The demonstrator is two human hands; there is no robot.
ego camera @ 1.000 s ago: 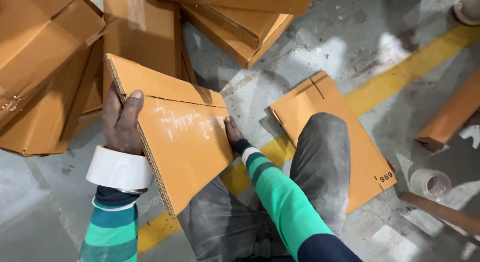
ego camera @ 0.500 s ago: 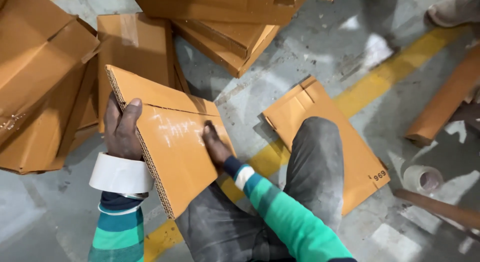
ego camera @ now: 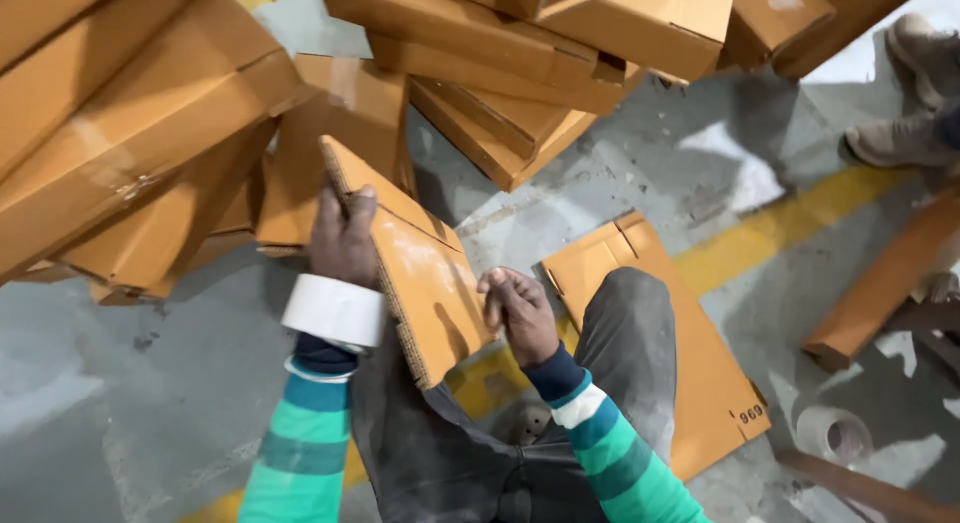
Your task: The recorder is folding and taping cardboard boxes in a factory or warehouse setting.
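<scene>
**Flat cardboard held on edge over the lap**

The person is sitting on a grey floor (ego camera: 150, 423) and holding a flattened brown box (ego camera: 415, 268) tilted on edge above the knees, between the two hands. It is standing in front of the body, its upper corner reaching toward the pile of boxes (ego camera: 140, 153) at the left.

By the look of it, the box is going to be light and fairly stiff: the fluted edge is showing along its near side, so it is corrugated board that should keep its shape across the flutes yet fold readily along the score lines. The surface is looking dry and matt, not slippery. The edges seem the sensible places to take it; pressing hard mid-panel would likely crease it.

The left hand (ego camera: 343, 238) is closing on the upper left edge, fingers wrapping over the rim, with a roll of white tape (ego camera: 335, 310) sitting on the wrist like a bangle. The right hand (ego camera: 520, 313) is resting against the face of the panel near its lower right edge, fingers curled and loosely bent; whether it is actually pinching the edge or only steadying it, I cannot tell.

Another flat sheet (ego camera: 690, 373) is lying under the right knee, across a yellow line (ego camera: 790, 223). A second tape roll (ego camera: 835, 433) is lying on the floor at the right, near someone's shoes (ego camera: 905, 133).
</scene>
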